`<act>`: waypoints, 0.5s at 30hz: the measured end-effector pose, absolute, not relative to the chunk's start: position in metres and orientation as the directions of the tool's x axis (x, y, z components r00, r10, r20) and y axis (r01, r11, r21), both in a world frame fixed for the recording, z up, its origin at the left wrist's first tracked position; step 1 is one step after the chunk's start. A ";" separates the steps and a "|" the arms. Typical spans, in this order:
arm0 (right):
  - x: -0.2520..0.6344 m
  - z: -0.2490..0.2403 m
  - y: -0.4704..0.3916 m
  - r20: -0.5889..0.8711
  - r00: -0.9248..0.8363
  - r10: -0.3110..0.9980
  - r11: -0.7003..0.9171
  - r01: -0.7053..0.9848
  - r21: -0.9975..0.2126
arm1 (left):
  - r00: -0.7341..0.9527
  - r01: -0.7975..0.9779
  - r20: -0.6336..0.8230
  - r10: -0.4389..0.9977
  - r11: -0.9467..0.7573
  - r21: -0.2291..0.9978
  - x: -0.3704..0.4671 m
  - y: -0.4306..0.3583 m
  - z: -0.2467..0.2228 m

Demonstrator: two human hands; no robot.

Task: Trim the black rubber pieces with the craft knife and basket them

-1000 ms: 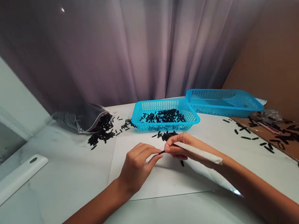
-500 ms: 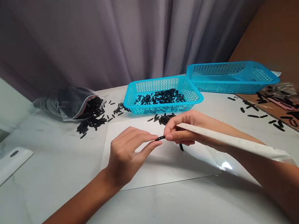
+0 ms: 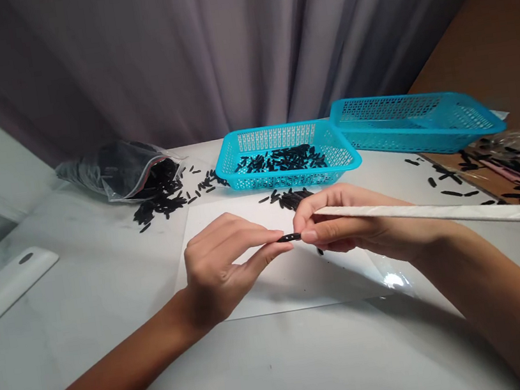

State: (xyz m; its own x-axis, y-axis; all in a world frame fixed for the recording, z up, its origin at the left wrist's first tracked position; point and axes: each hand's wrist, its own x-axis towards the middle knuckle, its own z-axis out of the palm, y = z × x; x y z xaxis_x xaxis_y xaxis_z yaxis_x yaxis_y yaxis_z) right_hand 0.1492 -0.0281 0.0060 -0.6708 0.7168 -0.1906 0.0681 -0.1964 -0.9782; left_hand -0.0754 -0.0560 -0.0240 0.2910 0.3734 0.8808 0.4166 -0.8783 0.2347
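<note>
Small black plastic oblong piece (image 3: 289, 237) pinched between both hands' fingertips
Left hand (image 3: 222, 268) and right hand (image 3: 342, 225) grip its ends; likely light, stiff, slippery

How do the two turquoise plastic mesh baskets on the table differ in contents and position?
The nearer turquoise plastic mesh basket holds a layer of small black oblong pieces; the farther turquoise plastic mesh basket shows none inside. The nearer one sits centrally, just beyond both hands; the farther one lies to its right, further back. Both are shallow, rectangular and perforated.
</note>
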 end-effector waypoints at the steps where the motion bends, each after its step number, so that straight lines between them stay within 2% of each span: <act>1: 0.149 0.005 -0.028 -0.196 -0.674 0.712 -0.218 0.054 -0.974 | 0.282 0.411 0.882 0.378 -0.878 0.245 -0.075 -0.056 -0.024; 8: 0.143 0.002 -0.028 -0.216 -0.714 0.666 -0.324 -0.017 -0.946 | 0.226 0.375 0.887 0.403 -0.876 0.303 -0.073 -0.061 -0.024; 15: 0.142 0.001 -0.028 -0.193 -0.739 0.645 -0.340 -0.052 -0.939 | 0.199 0.350 0.880 0.430 -0.870 0.347 -0.070 -0.065 -0.023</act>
State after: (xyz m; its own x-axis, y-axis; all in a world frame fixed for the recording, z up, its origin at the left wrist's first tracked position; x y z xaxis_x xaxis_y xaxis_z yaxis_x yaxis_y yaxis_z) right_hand 0.1423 -0.0283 0.0010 -0.7391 0.6453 -0.1931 -0.0516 -0.3401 -0.9390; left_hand -0.0703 -0.0651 -0.0232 0.1987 0.4304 0.8805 0.3498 -0.8704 0.3466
